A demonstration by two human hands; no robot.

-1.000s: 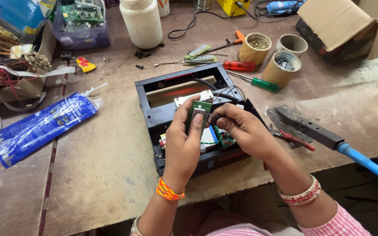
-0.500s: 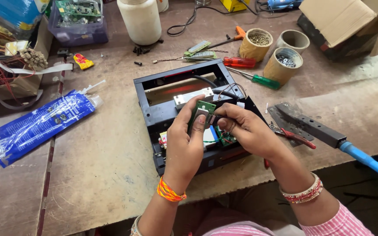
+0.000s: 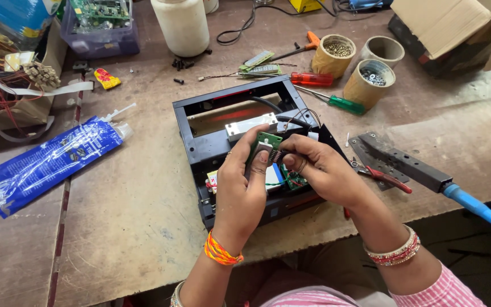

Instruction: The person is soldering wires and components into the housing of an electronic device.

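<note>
Both hands over the near half of the black frame (image 3: 197, 148) on the worn workbench (image 3: 137, 227). Left hand (image 3: 244, 190) closed on a small green circuit board (image 3: 265, 142), thumb on its face, fingers behind. Right hand (image 3: 319, 170) pinches the same board from the right side, fingertips at the row of pins. Board is held just above the frame, wires running from it into the frame. Red-handled pliers (image 3: 385, 177) and a flat metal tool with a blue handle (image 3: 427, 179) lie just right of the right hand. Blue plastic packet (image 3: 46, 162) well left. Farther back: red and green screwdrivers (image 3: 331, 94), three cardboard cups of screws (image 3: 365, 85), white jar (image 3: 182, 25).
</note>
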